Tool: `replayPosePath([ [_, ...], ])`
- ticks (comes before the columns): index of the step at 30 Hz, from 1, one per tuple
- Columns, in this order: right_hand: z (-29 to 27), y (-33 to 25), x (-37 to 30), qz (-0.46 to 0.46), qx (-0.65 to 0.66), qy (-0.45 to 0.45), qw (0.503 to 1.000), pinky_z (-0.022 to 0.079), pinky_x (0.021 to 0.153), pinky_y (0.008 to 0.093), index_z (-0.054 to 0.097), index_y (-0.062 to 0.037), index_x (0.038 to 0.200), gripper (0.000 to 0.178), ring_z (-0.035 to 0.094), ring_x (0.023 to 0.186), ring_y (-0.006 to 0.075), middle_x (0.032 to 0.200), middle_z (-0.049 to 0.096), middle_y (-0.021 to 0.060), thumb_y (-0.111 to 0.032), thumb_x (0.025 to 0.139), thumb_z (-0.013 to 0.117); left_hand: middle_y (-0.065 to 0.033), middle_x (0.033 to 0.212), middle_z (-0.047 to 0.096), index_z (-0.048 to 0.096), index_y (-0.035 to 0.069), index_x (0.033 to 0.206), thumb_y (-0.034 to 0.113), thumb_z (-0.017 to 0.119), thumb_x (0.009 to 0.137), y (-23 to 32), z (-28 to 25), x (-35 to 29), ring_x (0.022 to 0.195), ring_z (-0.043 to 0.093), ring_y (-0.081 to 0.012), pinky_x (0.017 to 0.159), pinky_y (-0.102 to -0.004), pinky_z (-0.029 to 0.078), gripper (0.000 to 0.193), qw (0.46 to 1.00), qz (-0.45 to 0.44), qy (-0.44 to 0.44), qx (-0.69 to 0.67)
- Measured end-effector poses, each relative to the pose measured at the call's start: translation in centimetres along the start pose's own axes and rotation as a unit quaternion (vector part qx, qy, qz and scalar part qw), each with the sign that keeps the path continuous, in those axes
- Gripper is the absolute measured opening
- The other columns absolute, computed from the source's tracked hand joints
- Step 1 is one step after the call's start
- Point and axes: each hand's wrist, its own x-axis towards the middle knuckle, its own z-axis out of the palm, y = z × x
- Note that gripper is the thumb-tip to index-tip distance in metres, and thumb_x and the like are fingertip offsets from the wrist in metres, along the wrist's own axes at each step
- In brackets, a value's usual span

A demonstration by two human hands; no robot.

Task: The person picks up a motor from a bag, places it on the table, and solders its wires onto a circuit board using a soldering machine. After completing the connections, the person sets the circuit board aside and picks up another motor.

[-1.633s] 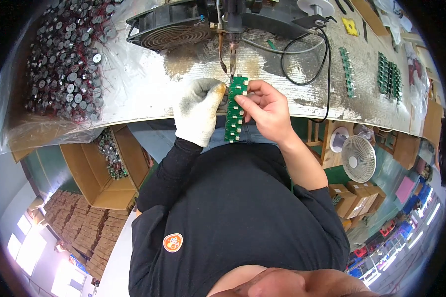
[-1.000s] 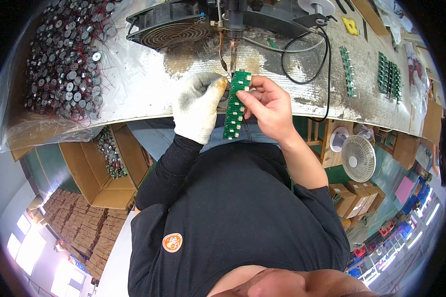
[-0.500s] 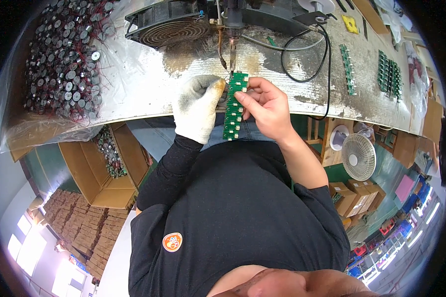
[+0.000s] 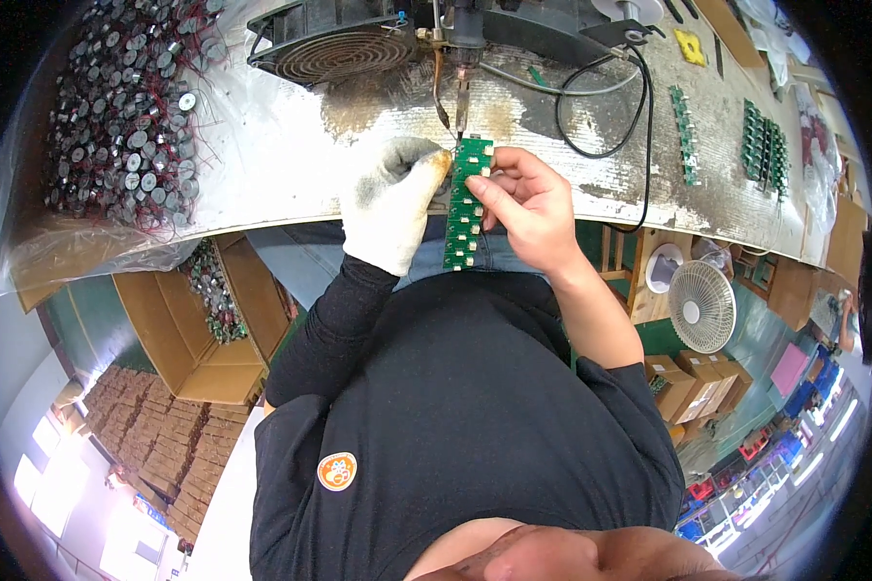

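Note:
My bare right hand pinches a long green circuit board by its right edge, thumb on top. Small white connectors run along the board, which lies lengthwise toward my body at the table's front edge. My left hand, in a white glove with a stained thumb tip, is closed beside the board's upper left edge. Whatever sits between its fingertips is hidden. A fixed soldering iron points down at the board's far end, with a thin curved tube at its left.
Many small round motors with red wires are heaped at the left. A black fan stands behind my left hand. A black cable loops at the right, near more green boards. An open cardboard box sits below the table's left.
Board and both hands appear slightly farther right, while the whole view has also shifted a little that way. Both hands keep the same closed pose.

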Motion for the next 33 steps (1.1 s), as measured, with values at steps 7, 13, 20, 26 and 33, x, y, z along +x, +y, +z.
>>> replayPosePath([
  [7,-0.1,-0.2,0.0,-0.01,0.01,-0.001,1.0,0.044,0.052,0.0175,0.057,0.0011,0.104,0.019,0.056,0.063,0.0031,0.083,0.063,0.002,-0.007,0.088,0.063,-0.0053,0.077,0.065,0.066,-0.003,0.089,0.01,0.064,0.084,0.5,0.7,0.1,0.069,0.059,-0.0099,0.061,-0.0251,0.047,0.014,0.999,0.022,0.019,-0.035],
  [13,-0.3,0.0,-0.2,0.0,0.003,-0.004,1.0,0.043,0.052,0.0174,0.057,0.0011,0.104,0.018,0.056,0.062,0.0029,0.082,0.063,0.0016,-0.006,0.088,0.063,-0.007,0.086,0.065,0.062,-0.002,0.097,0.01,0.062,0.088,-0.4,0.4,-0.3,0.073,0.062,-0.0119,0.064,-0.0242,0.05,0.016,1.0,-0.017,0.0,-0.018],
  [20,0.0,0.2,-0.1,0.002,0.001,-0.007,1.0,0.043,0.053,0.0177,0.056,0.0011,0.105,0.019,0.056,0.063,0.0031,0.079,0.062,0.0011,-0.005,0.088,0.063,-0.0061,0.076,0.065,0.065,-0.003,0.088,0.009,0.063,0.086,0.0,0.7,-0.2,0.069,0.059,-0.0098,0.06,-0.0248,0.047,0.013,0.999,-0.006,0.031,-0.03],
  [26,0.1,0.0,-0.5,0.025,-0.076,-0.046,0.996,0.044,0.05,0.0221,0.042,0.0015,0.121,0.045,0.058,0.061,0.0077,0.1,0.059,0.0099,-0.003,0.083,0.066,-0.0054,0.086,0.064,0.063,0.001,0.099,0.007,0.06,0.086,-0.5,0.0,0.2,0.077,0.06,-0.0139,0.07,-0.0292,0.049,0.014,0.996,-0.048,-0.015,-0.079],
  [33,-1.1,-0.4,0.3,0.009,-0.021,0.041,0.999,0.044,0.043,0.0204,0.044,0.0045,0.123,0.041,0.054,0.057,0.0082,0.088,0.061,0.0078,-0.001,0.086,0.061,-0.0132,0.108,0.06,0.06,0.0,0.106,0.013,0.07,0.079,-0.2,-4.1,0.6,0.086,0.062,-0.0178,0.075,-0.03,0.051,0.032,0.96,0.215,0.057,0.171],
])
